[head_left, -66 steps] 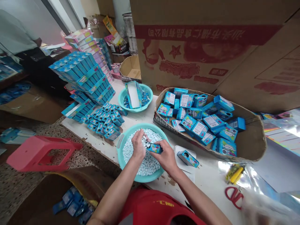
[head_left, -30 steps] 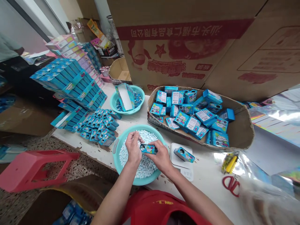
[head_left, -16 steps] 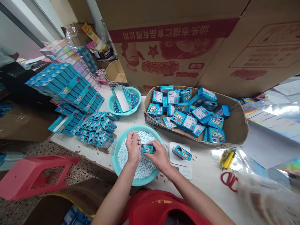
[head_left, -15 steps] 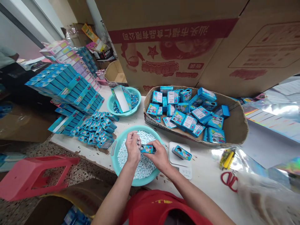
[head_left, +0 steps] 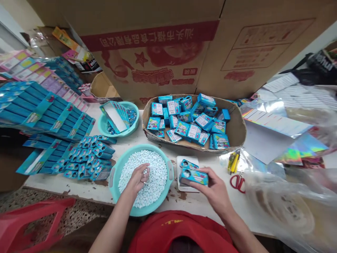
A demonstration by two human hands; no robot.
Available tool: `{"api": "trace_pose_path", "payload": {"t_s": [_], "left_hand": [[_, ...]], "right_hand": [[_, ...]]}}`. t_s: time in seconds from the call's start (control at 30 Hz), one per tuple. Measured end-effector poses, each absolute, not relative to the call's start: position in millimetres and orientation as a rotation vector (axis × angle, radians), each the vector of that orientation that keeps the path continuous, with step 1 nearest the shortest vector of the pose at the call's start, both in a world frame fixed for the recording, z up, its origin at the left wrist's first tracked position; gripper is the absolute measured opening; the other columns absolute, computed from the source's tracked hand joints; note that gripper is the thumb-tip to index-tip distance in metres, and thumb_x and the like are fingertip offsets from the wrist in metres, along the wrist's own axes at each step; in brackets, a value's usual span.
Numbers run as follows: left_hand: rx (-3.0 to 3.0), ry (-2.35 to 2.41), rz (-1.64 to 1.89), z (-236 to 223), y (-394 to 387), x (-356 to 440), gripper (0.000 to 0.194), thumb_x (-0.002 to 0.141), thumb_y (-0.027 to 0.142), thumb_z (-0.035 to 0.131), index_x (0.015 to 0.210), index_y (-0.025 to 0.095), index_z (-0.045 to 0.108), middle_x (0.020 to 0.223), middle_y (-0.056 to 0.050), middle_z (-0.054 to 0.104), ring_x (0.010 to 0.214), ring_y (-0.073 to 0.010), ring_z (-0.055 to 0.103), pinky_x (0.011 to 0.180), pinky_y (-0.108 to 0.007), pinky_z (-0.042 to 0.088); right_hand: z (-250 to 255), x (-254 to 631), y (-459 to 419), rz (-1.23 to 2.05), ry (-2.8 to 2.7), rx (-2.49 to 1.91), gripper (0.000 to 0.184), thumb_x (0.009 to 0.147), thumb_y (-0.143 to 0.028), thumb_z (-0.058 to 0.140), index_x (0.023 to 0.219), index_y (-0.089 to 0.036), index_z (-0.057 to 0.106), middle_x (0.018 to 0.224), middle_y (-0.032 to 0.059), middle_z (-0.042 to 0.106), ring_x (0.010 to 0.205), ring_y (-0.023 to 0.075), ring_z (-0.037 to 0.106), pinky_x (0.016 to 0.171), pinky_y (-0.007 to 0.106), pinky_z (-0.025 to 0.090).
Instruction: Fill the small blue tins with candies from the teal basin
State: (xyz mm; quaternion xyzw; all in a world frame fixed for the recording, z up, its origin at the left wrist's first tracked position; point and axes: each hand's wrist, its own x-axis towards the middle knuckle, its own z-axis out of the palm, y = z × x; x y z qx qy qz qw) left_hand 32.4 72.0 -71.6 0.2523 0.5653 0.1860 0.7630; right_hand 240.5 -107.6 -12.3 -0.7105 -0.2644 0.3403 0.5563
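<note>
A teal basin [head_left: 114,173] full of small white candies [head_left: 152,168] sits at the table's near edge. My left hand [head_left: 137,176] rests in the candies, fingers curled round a few of them. My right hand [head_left: 213,184] holds a small blue candy box [head_left: 194,175] over a white scale [head_left: 181,187], just right of the basin. A second blue box [head_left: 189,164] lies on the scale behind it.
A cardboard tray [head_left: 238,126] holds several blue boxes. Filled boxes lie in rows [head_left: 89,158] at left, beside stacked blue cartons [head_left: 44,112]. A smaller teal bowl [head_left: 103,125] holds flat cartons. Red scissors [head_left: 237,182], a yellow tool [head_left: 233,161] and plastic bags [head_left: 289,207] lie right.
My right hand has carried the blue box out of the basin to the scale on the right. My left hand has dropped into the candies. The view has swung right.
</note>
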Motion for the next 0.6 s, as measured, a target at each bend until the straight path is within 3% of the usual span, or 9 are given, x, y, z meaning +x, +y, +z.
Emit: {"api": "trace_pose_path", "payload": {"t_s": [0.07,0.13,0.23,0.33,0.4,0.53,0.6], "left_hand": [[0.8,1.162,0.304,-67,66,54,0.021,0.074,0.031,0.061,0.085,0.017,0.05,0.057,0.005,0.046,0.038,-0.0029,0.028,0.037,-0.015,0.012],[1.128,1.075,0.221,-60,64,80,0.02,0.077,0.037,0.056,0.079,0.018,0.049,0.058,0.005,0.047,0.042,-0.0051,0.032,0.04,-0.017,0.019],[1.684,0.914,0.121,-52,60,121,0.015,0.079,0.034,0.052,0.075,0.019,0.054,0.063,0.003,0.052,0.057,-0.0108,0.045,0.053,-0.021,0.033],[2.04,0.813,0.015,-52,54,152,0.008,0.079,0.028,0.055,0.078,0.022,0.06,0.065,0.001,0.056,0.064,-0.0151,0.05,0.06,-0.024,0.034],[2.145,0.8,-0.004,-56,48,164,0.005,0.075,0.024,0.061,0.08,0.024,0.061,0.065,0.001,0.057,0.063,-0.0165,0.051,0.059,-0.025,0.032],[2.118,0.847,0.018,-66,44,172,0.024,0.065,0.019,0.071,0.087,0.025,0.061,0.058,0.004,0.052,0.057,-0.0163,0.049,0.056,-0.024,0.028],[2.021,0.841,0.059,-69,46,171,0.019,0.066,0.022,0.069,0.083,0.024,0.061,0.055,0.005,0.049,0.056,-0.0149,0.046,0.056,-0.024,0.029]], "right_hand": [[-15,261,-128,0.699,-0.467,-1.763,0.044,0.056,-0.043,0.081,0.089,-0.021,0.063,0.088,0.0026,0.064,0.078,0.0215,0.061,0.071,0.033,0.05],[-21,278,-144,0.594,-0.319,-1.838,0.048,0.053,-0.045,0.082,0.09,-0.02,0.063,0.084,0.0026,0.065,0.075,0.0214,0.061,0.07,0.034,0.05],[-31,294,-159,0.463,-0.187,-1.872,0.052,0.049,-0.045,0.083,0.089,-0.019,0.064,0.084,0.0033,0.066,0.076,0.0218,0.062,0.072,0.035,0.05],[-41,300,-166,0.406,-0.13,-1.847,0.052,0.046,-0.046,0.082,0.086,-0.019,0.064,0.084,0.0038,0.066,0.075,0.0218,0.062,0.071,0.036,0.051],[-45,300,-168,0.406,-0.093,-1.835,0.052,0.045,-0.046,0.082,0.085,-0.018,0.065,0.081,0.004,0.067,0.073,0.022,0.062,0.068,0.036,0.052],[-51,300,-169,0.42,-0.078,-1.846,0.05,0.045,-0.045,0.082,0.084,-0.018,0.065,0.078,0.0042,0.068,0.072,0.0228,0.063,0.065,0.035,0.053],[-54,301,-169,0.445,-0.081,-1.845,0.05,0.046,-0.045,0.082,0.085,-0.018,0.065,0.079,0.0041,0.068,0.072,0.0228,0.063,0.065,0.035,0.053]]}}
